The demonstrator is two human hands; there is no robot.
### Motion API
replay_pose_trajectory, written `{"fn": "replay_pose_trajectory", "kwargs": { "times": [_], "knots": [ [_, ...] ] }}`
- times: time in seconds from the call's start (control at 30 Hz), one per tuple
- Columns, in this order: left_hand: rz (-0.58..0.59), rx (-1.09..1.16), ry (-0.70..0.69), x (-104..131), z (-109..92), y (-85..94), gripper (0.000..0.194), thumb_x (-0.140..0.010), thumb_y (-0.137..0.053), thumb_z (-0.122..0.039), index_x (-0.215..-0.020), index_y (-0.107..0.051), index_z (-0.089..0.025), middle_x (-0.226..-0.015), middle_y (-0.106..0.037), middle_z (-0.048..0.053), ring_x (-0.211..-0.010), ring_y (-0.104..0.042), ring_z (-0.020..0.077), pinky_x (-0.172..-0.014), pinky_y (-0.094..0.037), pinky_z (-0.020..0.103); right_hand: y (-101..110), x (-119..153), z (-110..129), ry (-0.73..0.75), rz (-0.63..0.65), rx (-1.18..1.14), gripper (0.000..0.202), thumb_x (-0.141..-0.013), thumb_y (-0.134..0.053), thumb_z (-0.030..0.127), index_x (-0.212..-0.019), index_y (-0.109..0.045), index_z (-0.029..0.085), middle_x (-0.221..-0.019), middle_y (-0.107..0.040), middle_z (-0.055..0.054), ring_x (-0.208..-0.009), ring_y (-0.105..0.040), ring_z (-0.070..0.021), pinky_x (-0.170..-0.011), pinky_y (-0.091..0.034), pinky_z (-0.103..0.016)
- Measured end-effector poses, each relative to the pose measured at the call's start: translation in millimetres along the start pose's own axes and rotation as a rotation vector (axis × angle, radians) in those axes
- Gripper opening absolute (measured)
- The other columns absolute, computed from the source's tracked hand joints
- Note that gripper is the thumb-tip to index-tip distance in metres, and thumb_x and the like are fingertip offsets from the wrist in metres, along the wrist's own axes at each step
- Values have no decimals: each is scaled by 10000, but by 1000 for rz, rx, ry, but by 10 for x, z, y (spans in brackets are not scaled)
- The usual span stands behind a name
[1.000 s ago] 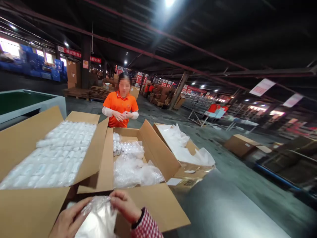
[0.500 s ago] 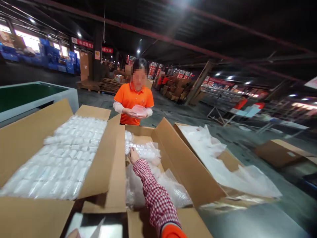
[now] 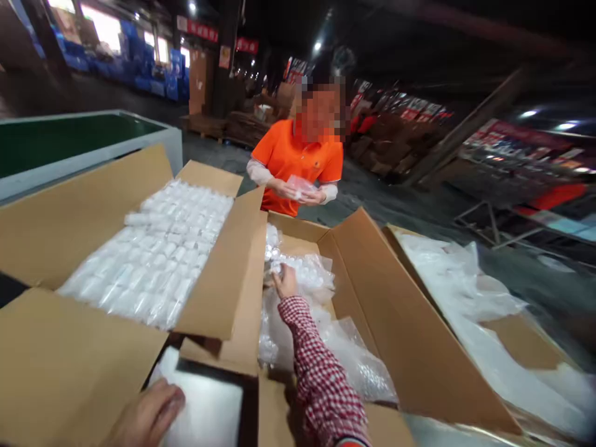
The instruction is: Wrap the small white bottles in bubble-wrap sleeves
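Right grip (image 3: 282, 276), arm outstretched, is poised inside the carton (image 3: 395, 304), wrapped white bottles (image 3: 310, 273) right beside it; whether one's grasped can't be told. Left grip (image 3: 151, 410) is half-curled, hold unclear.

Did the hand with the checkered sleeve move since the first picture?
Yes. Judged against the middle box, the right hand went from its near flap forward and inside, to the plastic-wrapped white things.

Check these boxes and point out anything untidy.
The clear plastic in the middle box lies crumpled and loose, unlike the close-packed white rows in the left box. I see nothing spilled.
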State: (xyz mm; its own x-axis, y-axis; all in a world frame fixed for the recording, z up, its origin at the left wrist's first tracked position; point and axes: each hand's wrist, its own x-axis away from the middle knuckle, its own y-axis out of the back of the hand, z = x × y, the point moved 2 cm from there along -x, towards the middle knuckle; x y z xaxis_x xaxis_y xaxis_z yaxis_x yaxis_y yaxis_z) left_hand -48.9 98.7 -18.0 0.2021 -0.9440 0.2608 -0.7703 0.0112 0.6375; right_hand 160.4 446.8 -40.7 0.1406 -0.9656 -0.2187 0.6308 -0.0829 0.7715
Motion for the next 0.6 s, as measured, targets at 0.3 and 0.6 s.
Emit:
{"fn": "replay_pose_trajectory", "kwargs": {
  "times": [0.3, 0.6],
  "knots": [
    [-79, -73, 50, -2, -379, 236, 341, -858, -410, -393, -694, -621, -181, -641, -613, 37, -647, -575, 196, -601, -314, 269, 1288, 2015, 896, 292, -80, -636, 366, -810, -597, 236, -1167, -516, 223, -1140, -552, -99, -1005, -587, -222, -849, -510, -383],
    [-112, 163, -154, 337, -601, 143, 434, -874, -360, -460, -569, -506, -187, -488, -403, -44, -467, -438, 129, -493, -272, 232, 957, 3085, 1412, 700, 337, -376, 276, -849, -537, 178, -1118, -526, 237, -1168, -602, -105, -1088, -576, -229, -906, -497, -365]
  ]
}}
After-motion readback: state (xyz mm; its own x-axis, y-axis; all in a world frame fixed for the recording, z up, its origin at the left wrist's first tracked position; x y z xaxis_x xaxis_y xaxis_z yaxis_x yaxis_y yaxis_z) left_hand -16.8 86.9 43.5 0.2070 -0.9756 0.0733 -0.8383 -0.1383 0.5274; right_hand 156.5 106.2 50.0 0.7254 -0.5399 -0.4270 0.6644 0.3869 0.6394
